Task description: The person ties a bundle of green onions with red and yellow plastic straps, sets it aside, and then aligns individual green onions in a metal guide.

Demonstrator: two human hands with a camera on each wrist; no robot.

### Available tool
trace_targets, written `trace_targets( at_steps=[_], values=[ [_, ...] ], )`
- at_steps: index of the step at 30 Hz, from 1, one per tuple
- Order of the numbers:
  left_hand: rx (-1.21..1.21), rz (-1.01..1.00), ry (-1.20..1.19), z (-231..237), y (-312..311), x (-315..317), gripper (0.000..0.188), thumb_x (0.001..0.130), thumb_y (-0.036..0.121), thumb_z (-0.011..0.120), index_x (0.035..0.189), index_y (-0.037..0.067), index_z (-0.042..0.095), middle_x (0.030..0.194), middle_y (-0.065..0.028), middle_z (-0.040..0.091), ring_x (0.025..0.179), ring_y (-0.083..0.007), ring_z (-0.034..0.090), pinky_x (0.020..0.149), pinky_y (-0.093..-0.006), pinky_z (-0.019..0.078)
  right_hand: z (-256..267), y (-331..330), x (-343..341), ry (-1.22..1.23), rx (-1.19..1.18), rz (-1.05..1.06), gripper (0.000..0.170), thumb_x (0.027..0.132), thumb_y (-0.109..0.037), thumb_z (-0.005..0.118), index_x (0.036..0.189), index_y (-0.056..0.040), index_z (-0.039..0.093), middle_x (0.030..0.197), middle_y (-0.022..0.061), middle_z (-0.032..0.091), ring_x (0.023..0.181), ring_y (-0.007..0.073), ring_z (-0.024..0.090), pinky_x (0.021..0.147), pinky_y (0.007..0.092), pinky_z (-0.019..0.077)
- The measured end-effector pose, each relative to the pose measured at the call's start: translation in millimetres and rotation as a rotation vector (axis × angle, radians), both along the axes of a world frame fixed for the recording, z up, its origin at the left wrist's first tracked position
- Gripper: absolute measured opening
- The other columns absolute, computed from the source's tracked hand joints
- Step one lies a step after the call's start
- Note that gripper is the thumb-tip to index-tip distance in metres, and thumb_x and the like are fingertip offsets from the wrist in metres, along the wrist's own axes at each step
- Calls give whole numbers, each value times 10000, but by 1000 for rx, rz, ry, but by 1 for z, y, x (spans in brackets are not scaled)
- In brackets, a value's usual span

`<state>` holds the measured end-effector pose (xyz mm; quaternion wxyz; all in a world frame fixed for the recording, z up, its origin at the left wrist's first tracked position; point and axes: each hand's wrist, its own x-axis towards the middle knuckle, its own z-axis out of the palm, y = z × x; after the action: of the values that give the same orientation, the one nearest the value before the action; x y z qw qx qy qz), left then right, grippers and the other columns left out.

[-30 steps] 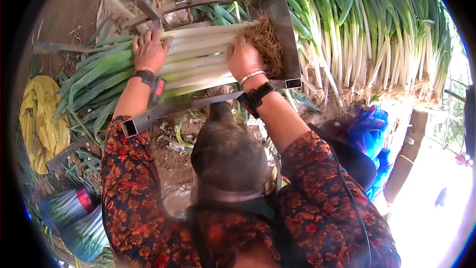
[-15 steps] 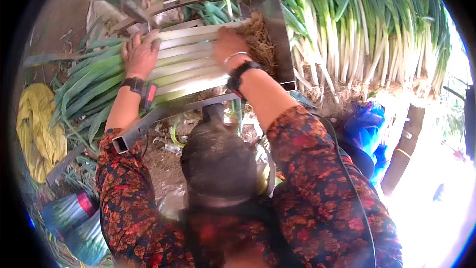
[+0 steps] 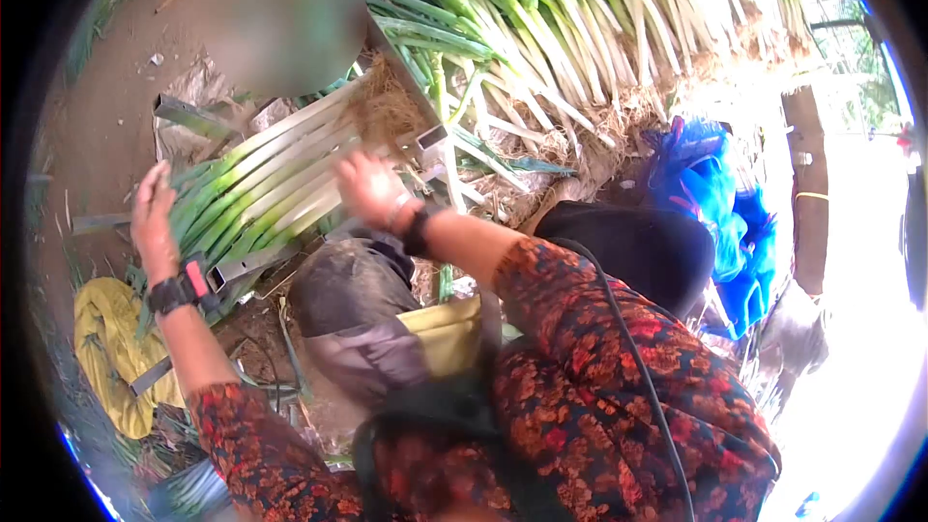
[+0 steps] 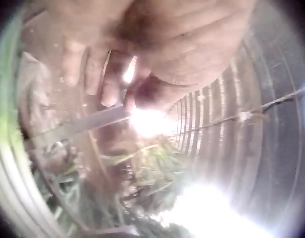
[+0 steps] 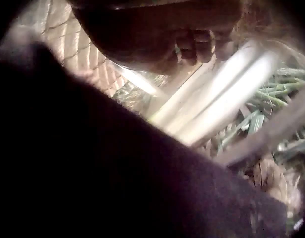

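Observation:
A layer of long green onions (image 3: pixel 275 174) lies side by side in a metal frame (image 3: pixel 253 264), white ends and brown roots (image 3: pixel 387 106) toward the right. My left hand (image 3: pixel 155 222) is raised off the left side of the onions, fingers extended with nothing between them. The left wrist view shows the same hand (image 4: pixel 142 44) over the ground, the stalks at the left edge. My right hand (image 3: pixel 372 191), blurred, is over the near side of the white stalks close to the roots. In the right wrist view its fingertips (image 5: pixel 194 47) bend down just above white stalks (image 5: pixel 222 94).
A big heap of green onions (image 3: pixel 580 19) lies beyond the frame, roots facing me. A yellow sack (image 3: pixel 116 348) is at the left, with bundled onions (image 3: pixel 198 488) below it. Blue plastic bags (image 3: pixel 720 222) and a wooden post (image 3: pixel 804 188) stand at the right.
The left hand has lifted off the onions and moved left. The right hand has shifted from the stalks' middle to their near side. The head view has turned, so the frame appears tilted.

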<state>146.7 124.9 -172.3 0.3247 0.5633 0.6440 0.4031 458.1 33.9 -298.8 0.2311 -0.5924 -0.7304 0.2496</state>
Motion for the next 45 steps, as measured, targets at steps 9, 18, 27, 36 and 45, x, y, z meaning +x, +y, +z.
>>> trace_targets(
  at_steps=[9, 18, 27, 36, 45],
  values=[
    [227, -504, -663, 127, -86, 220, 300, 961, 185, 479, 1195, 8, 543, 1264, -166, 540, 1186, -265, 517, 1034, -420, 377, -162, -68, 232, -527, -528, -507, 223, 816, -213, 558, 901, -64, 699, 899, 162, 685, 832, 311, 682, 695, 403, 556],
    [-251, -724, -347, 33, -91, 362, 140, 917, 81, 590, 1050, 48, 618, 1019, 13, 604, 946, -64, 530, 840, -209, 416, -138, -44, 441, -329, -586, -861, 475, 868, -334, 543, 1297, -135, 503, 1261, 128, 566, 1158, 308, 550, 958, 452, 443],
    [-341, -763, -341, 32, -71, 368, 131, 917, 49, 579, 1044, 24, 597, 1035, -48, 579, 907, -99, 555, 800, -244, 455, -113, 31, 396, -574, -262, -469, 330, 813, -432, 599, 928, -143, 710, 901, 142, 684, 893, 297, 652, 923, 391, 457],
    [-265, -794, -217, 25, -62, 360, 156, 913, 18, 570, 1068, 24, 589, 1047, -40, 569, 910, -88, 560, 787, -235, 462, -167, 70, 331, -493, -594, -561, 557, 807, -523, 617, 1105, -53, 609, 1068, 172, 666, 982, 298, 655, 831, 393, 529],
    [-251, -430, -315, 18, -51, 344, 141, 918, 139, 598, 1030, 56, 617, 929, 28, 605, 870, -47, 535, 771, -204, 436, -44, -20, 173, 1173, -1049, -351, 200, 810, -94, 620, 979, 5, 659, 751, 111, 645, 636, 208, 633, 608, 308, 517]
  ],
)
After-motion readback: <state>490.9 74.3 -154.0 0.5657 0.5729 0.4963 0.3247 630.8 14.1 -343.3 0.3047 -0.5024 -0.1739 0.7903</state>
